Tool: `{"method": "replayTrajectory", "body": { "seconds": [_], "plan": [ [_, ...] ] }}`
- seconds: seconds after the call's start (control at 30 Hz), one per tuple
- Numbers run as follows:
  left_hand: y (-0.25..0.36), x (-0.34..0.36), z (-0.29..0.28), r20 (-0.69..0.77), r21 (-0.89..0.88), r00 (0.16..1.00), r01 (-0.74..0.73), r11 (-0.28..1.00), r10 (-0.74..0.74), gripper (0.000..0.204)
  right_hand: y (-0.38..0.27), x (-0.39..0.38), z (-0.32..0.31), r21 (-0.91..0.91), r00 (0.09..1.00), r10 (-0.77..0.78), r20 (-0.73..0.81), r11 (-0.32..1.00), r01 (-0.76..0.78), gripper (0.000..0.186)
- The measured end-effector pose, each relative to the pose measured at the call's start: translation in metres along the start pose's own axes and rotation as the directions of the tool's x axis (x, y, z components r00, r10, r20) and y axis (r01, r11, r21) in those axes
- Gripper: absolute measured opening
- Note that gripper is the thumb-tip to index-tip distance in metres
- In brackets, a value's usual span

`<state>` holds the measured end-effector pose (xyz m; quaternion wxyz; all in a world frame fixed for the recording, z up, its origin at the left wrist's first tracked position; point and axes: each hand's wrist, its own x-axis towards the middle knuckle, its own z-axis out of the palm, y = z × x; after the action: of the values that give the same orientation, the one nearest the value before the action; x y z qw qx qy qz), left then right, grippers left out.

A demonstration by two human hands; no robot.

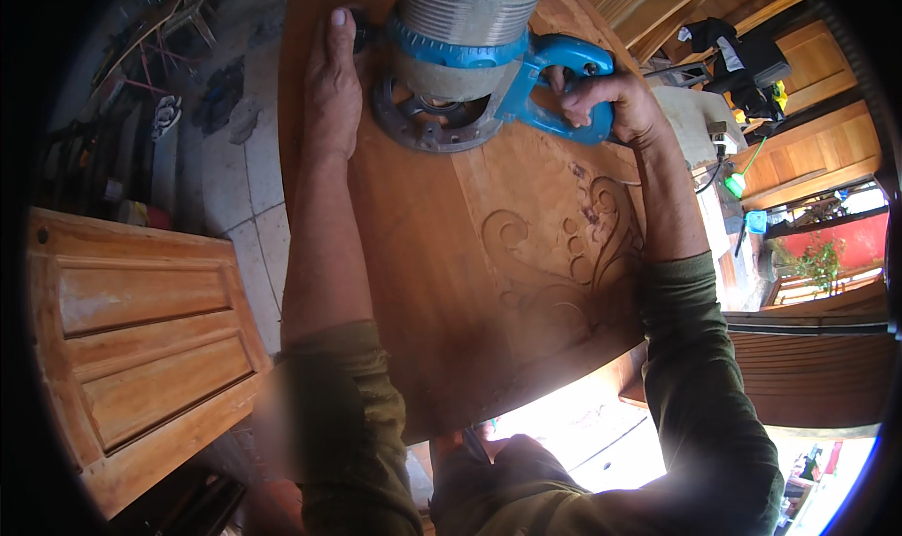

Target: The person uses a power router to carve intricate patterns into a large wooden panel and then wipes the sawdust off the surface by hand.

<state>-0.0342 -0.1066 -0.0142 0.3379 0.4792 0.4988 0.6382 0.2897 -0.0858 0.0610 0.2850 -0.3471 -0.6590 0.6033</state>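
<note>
Brown wooden board with a curved edge (pixel 413 254) lies beneath both grips; blue-and-grey router with a ribbed barrel (pixel 460 52) stands over it, between them; carved scroll relief (pixel 573 271) nearer you, below the right grip. Your right hand (pixel 615 99) curls around the router's blue loop handle (pixel 550 123); your left hand (pixel 334 94) opposite, thumb beside a round black knob (pixel 361 31), fingers hidden, can't tell whether they close.

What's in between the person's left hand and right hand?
The blue-and-grey router is between the left hand and right hand, on the wooden panel. The head view shows it.
</note>
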Motion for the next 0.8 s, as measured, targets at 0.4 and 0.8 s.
{"method": "replayTrajectory", "body": {
  "seconds": [0.4, 0.8],
  "plan": [
    [-0.003, 0.003, -0.001, 0.012, -0.004, 0.999, -0.032, 0.999, 0.032, 0.101, 0.000, 0.003, 0.001, 0.033, 1.000, 0.022, -0.003, 0.999, -0.022, 0.016],
    [-0.004, 0.005, 0.001, -0.007, -0.047, 0.999, 0.043, 0.998, -0.043, 0.104, 0.002, 0.010, 0.000, 0.014, 0.999, 0.012, -0.035, 1.000, -0.012, 0.015]
  ]
}}
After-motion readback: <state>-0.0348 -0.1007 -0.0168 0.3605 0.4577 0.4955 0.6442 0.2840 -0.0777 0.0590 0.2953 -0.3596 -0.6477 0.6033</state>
